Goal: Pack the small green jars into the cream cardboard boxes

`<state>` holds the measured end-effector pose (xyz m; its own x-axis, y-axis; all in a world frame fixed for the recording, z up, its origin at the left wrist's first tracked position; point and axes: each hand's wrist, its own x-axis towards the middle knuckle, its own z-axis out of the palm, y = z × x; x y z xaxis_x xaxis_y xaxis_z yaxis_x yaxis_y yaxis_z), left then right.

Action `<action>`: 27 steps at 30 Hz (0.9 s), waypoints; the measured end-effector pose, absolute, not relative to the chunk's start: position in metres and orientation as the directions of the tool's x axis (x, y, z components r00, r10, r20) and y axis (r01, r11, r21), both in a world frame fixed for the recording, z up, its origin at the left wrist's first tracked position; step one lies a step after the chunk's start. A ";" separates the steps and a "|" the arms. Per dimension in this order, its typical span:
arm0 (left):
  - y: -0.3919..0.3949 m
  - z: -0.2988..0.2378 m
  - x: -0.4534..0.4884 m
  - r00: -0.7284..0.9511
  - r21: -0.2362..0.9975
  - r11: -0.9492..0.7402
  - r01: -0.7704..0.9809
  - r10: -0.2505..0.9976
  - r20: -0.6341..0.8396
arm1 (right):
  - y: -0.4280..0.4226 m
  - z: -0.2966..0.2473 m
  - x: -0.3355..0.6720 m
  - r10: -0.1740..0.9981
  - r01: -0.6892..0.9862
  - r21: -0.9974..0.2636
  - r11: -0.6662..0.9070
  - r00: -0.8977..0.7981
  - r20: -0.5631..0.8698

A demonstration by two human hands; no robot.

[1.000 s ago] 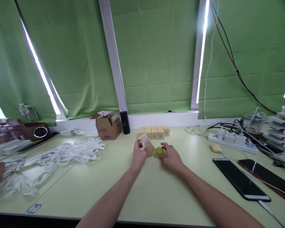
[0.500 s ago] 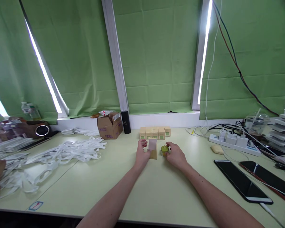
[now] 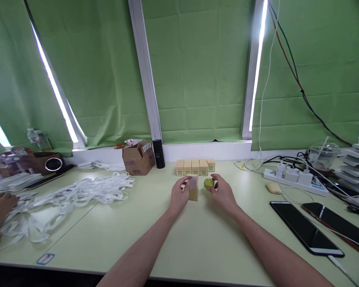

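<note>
My left hand (image 3: 180,194) is closed on the left side of a small tan cardboard box (image 3: 193,195), which stands upright on the table with a pale flap raised at its top. To the right of that box, my right hand (image 3: 223,192) pinches a small round green item (image 3: 208,183) between thumb and fingers, a little above the tabletop. Its exact kind is too small to make out. Just behind both hands, several similar small tan boxes (image 3: 195,167) with green-framed labels stand in a row.
White straps (image 3: 86,191) lie heaped at left, near another person's hand (image 3: 0,211). A brown carton (image 3: 138,158) and black cylinder (image 3: 158,154) stand at the back. A power strip (image 3: 296,182), cables, a phone (image 3: 305,227) and a second phone (image 3: 338,223) occupy the right.
My right hand has raised the green item slightly off the table. My left fingers have closed in on the box's flap. The other person's hand at left has moved further into view.
</note>
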<state>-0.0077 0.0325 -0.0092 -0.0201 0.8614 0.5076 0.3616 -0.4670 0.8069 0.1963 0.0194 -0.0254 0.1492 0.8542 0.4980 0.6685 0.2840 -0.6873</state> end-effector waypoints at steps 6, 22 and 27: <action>0.034 -0.010 -0.005 -0.018 0.836 -0.456 0.306 0.875 0.484 | 0.006 -0.003 0.192 0.757 0.436 -0.764 0.476 0.240 0.608; 0.012 -0.001 0.002 0.196 0.860 -0.492 0.138 0.865 0.463 | -0.014 0.000 0.172 0.768 0.254 -0.755 0.605 0.064 0.637; 0.018 -0.006 0.001 0.170 0.883 -0.462 0.080 0.880 0.444 | -0.008 -0.001 0.180 0.779 0.328 -0.755 0.567 0.083 0.621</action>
